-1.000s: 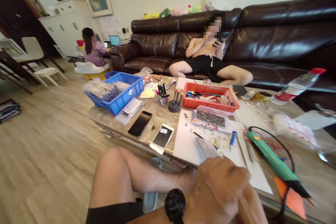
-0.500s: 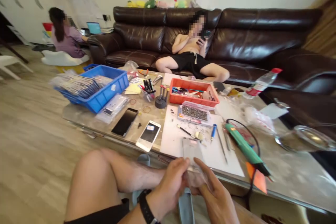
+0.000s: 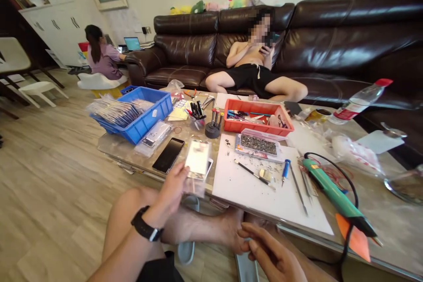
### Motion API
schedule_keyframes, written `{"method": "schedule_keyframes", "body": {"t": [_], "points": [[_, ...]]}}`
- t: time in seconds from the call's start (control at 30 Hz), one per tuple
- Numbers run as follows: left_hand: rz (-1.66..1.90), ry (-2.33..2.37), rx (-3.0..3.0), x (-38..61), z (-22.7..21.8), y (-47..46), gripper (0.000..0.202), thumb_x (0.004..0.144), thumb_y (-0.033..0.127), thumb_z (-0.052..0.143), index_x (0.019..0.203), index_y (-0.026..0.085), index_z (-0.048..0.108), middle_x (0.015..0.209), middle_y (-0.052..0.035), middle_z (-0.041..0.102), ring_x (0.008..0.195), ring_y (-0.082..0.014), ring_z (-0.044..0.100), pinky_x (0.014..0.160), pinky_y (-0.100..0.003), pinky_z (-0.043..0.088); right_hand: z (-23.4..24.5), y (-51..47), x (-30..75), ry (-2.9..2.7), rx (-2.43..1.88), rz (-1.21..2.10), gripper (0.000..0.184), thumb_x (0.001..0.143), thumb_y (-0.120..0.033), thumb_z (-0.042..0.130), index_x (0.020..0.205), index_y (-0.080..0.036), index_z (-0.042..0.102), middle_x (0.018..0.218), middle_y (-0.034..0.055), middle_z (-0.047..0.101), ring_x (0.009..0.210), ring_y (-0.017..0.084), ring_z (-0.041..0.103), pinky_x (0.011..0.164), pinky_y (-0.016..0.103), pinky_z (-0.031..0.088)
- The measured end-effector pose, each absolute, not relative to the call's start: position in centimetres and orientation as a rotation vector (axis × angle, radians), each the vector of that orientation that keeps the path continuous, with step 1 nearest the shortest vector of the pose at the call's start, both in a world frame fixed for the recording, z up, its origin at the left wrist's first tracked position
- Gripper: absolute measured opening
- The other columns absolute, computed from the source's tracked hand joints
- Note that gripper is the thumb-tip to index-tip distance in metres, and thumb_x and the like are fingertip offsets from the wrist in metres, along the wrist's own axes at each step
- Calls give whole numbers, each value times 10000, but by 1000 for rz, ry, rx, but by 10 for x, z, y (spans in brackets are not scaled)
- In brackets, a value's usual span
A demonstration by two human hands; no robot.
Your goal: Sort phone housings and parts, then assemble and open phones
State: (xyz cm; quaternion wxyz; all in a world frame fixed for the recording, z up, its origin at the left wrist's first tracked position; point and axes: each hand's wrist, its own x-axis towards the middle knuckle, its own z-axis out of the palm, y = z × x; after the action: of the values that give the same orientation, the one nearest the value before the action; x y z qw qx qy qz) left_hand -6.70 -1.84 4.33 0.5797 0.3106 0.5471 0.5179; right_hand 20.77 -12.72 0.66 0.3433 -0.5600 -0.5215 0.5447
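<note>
My left hand (image 3: 172,194), with a black watch on the wrist, holds a clear plastic bag with a white phone part (image 3: 197,164) inside, raised over the table's front edge. A black phone (image 3: 169,154) lies on the table just left of the bag. My right hand (image 3: 269,253) hangs low below the table edge, fingers loosely curled, with nothing visible in it. A white mat (image 3: 264,185) on the table carries a blue-handled screwdriver (image 3: 285,171), a thin black tool (image 3: 251,172) and small loose parts.
A blue bin (image 3: 145,116) of bagged parts, a red tray (image 3: 257,116) of tools, a screw box (image 3: 259,145), a green tool with cord (image 3: 333,194) and a water bottle (image 3: 358,101) crowd the glass table (image 3: 390,224). One person sits on the brown sofa (image 3: 330,48); another sits far left.
My left hand has carried the clear bag up and leftward over the table edge. My right hand let go of the bag and dropped low. The view swung slightly.
</note>
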Motion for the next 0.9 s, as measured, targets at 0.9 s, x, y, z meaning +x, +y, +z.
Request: {"method": "schedule_keyframes", "body": {"t": [0.9], "points": [[487,2201,2145,-105,26,-9,398,976,155,482,1334,160,656,1439,-200,545,1230,-373,557,1004,-513,507,-44,-51,32,-479,-1324,1805,633,754,-743,733,906,-129,691,916,162,796,686,169,746,573,218,552]]}}
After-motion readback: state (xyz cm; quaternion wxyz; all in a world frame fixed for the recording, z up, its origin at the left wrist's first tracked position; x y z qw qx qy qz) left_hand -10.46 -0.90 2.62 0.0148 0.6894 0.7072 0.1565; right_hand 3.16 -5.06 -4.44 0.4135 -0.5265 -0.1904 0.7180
